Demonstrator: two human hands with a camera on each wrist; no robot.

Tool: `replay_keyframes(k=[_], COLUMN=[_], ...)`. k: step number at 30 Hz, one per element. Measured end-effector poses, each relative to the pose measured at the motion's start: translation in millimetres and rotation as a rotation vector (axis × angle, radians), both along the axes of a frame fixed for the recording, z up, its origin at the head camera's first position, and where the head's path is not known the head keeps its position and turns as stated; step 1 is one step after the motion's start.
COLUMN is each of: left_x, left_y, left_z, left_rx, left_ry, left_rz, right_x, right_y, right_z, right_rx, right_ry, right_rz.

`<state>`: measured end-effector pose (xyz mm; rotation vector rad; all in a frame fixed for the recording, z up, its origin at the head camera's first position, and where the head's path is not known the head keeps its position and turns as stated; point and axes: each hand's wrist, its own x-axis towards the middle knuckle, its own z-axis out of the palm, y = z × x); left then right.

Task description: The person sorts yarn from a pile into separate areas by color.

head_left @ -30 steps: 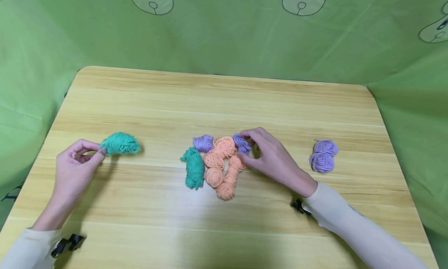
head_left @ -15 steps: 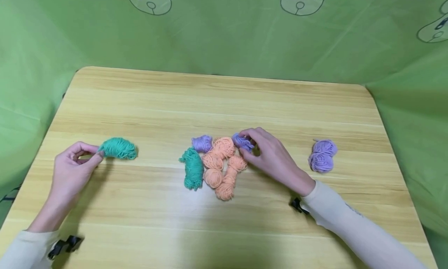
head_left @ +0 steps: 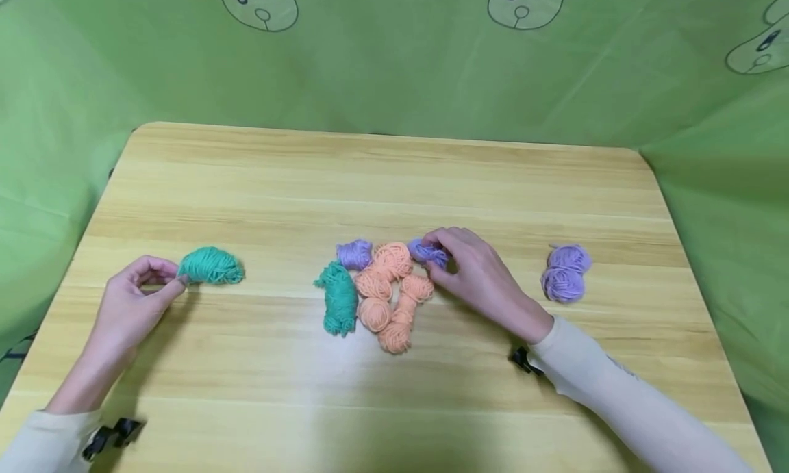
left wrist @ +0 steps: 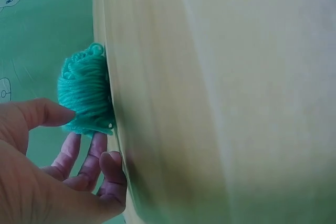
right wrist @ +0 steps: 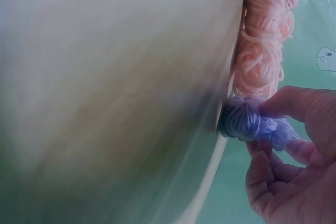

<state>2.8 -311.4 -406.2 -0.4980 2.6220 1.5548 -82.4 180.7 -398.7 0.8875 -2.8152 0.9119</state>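
Observation:
At the left of the table, my left hand (head_left: 138, 302) pinches one end of a green yarn skein (head_left: 212, 265); thumb and fingertips meet at its near end in the left wrist view, where the skein (left wrist: 84, 90) lies low by the tabletop. My right hand (head_left: 477, 274) grips a small purple yarn skein (head_left: 427, 252) between thumb and fingers. In the right wrist view this purple skein (right wrist: 249, 119) sits right beside the peach yarn (right wrist: 260, 61). The peach skeins (head_left: 394, 261) form the middle of the cluster, with another green skein (head_left: 340, 300) and a purple skein (head_left: 354, 254) along their left side.
Apart from the cluster, purple yarn (head_left: 566, 274) in two rounded lobes lies on the right of the wooden table (head_left: 394, 185). Green cloth (head_left: 394, 69) hangs behind the table and at its sides.
My left hand has lowered the green skein toward the tabletop and turned it a little. The right hand has shifted its purple skein slightly, tilting it away from the peach yarn.

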Motion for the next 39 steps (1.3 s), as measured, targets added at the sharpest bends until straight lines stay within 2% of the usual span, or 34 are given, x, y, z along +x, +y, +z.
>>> replay_keyframes(k=[10, 18, 21, 27, 34, 39], left_x=[3.7, 4.5, 4.6, 1.4, -2.7, -3.5], left_y=[-0.5, -1.5, 0.6, 11.6, 30.4, 46.9], left_z=[7.1, 15.2, 18.6, 23.6, 31.3, 36.6], left_rx=[-0.029, -0.053, -0.071, -0.059, -0.034, -0.012], left_ry=[0.066, 0.102, 0.117, 0.158, 0.175, 0.215], left_rz=[-0.033, 0.053, 0.066, 0.074, 0.062, 0.0], right_x=[-0.2, -0.4, -0.3, 0.9, -0.1, -0.5], right_y=[-0.3, 1.9, 2.5, 5.0, 10.2, 15.8], right_z=[-0.2, 1.1, 1.2, 2.0, 9.2, 13.3], right_rx=[-0.007, -0.024, -0.029, -0.037, -0.06, -0.09], right_ry=[0.01, 0.036, 0.04, 0.048, 0.066, 0.097], right_rz=[-0.009, -0.023, -0.027, -0.029, -0.058, -0.077])
